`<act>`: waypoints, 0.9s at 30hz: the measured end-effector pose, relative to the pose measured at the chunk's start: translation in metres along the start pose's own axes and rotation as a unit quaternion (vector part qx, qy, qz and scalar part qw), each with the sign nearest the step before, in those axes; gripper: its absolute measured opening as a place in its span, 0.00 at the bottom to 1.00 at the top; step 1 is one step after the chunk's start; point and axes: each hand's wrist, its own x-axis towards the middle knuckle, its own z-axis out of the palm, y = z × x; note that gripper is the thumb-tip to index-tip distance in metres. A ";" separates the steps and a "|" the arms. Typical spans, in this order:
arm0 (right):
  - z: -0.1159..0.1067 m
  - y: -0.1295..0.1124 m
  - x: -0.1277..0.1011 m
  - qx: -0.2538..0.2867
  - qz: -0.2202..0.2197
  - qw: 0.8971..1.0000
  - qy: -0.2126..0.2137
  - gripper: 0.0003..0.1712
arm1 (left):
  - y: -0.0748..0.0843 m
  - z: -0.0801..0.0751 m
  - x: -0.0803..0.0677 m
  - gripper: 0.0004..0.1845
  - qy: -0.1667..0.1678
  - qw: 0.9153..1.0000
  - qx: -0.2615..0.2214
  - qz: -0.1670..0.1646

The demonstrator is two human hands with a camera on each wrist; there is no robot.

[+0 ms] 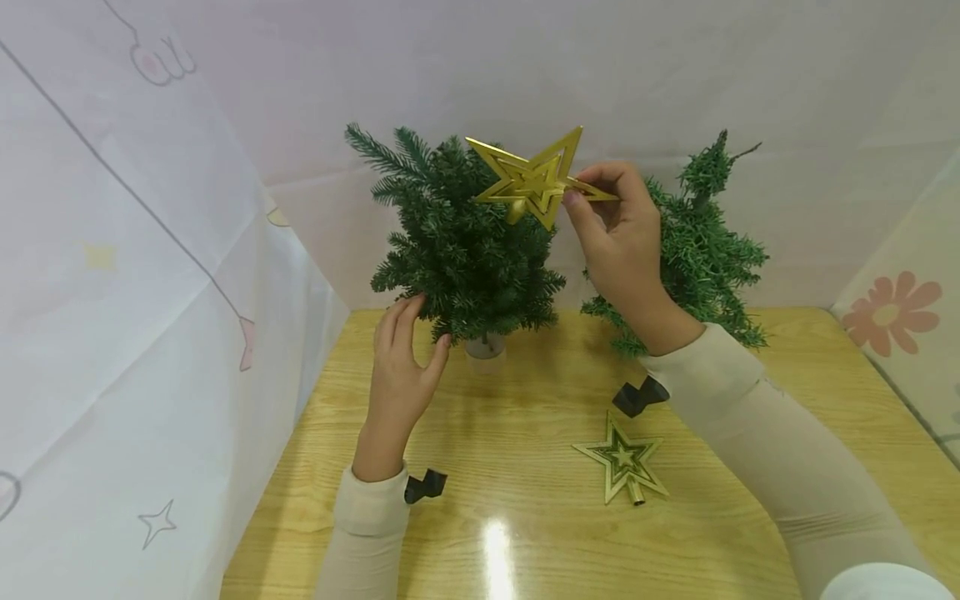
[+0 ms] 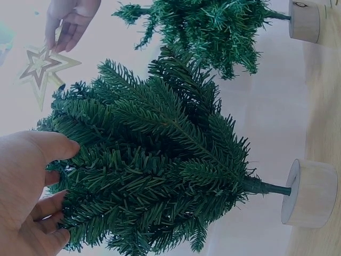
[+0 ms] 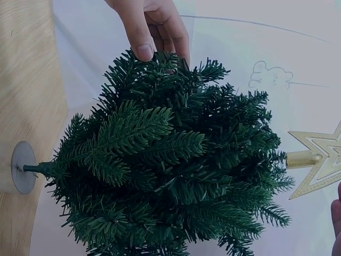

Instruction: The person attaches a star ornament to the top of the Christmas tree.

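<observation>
The wooden table [image 1: 540,517] carries two small green trees. The nearer tree [image 1: 465,242] stands upright on a round wooden base [image 1: 485,348], partly hidden by its branches. The second tree [image 1: 705,242] is half covered by the right arm. The right hand [image 1: 618,229] pinches one point of a gold star [image 1: 534,179] with curled fingers, just at the top of the nearer tree. The left hand [image 1: 401,358] touches the lower branches with relaxed, open fingers. Another gold star [image 1: 622,461] lies flat on the table.
</observation>
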 end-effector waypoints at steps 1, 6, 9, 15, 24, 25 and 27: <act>0.000 0.000 0.000 0.001 -0.001 1.000 -0.001 0.08 | 0.000 0.000 0.000 0.32 0.000 1.000 0.000 0.000; 0.001 0.001 0.001 -0.003 -0.006 1.000 -0.005 0.09 | 0.001 0.000 0.000 0.32 -0.001 1.000 0.000 0.000; 0.001 0.002 0.001 -0.006 -0.006 1.000 -0.005 0.09 | 0.001 -0.001 0.000 0.32 0.000 1.000 -0.002 0.002; 0.001 0.005 0.002 -0.009 -0.006 1.000 -0.006 0.09 | 0.001 -0.001 0.000 0.32 -0.002 1.000 -0.002 -0.001; 0.004 0.007 0.006 -0.008 -0.003 1.000 0.002 0.08 | 0.000 -0.001 0.000 0.32 -0.001 1.000 0.000 0.003; 0.005 0.007 0.007 -0.010 -0.004 1.000 0.003 0.08 | 0.000 -0.001 0.000 0.32 -0.001 1.000 0.000 0.003; 0.006 0.006 0.008 -0.014 -0.011 1.000 0.001 0.08 | -0.001 -0.001 0.000 0.32 -0.001 1.000 0.001 0.003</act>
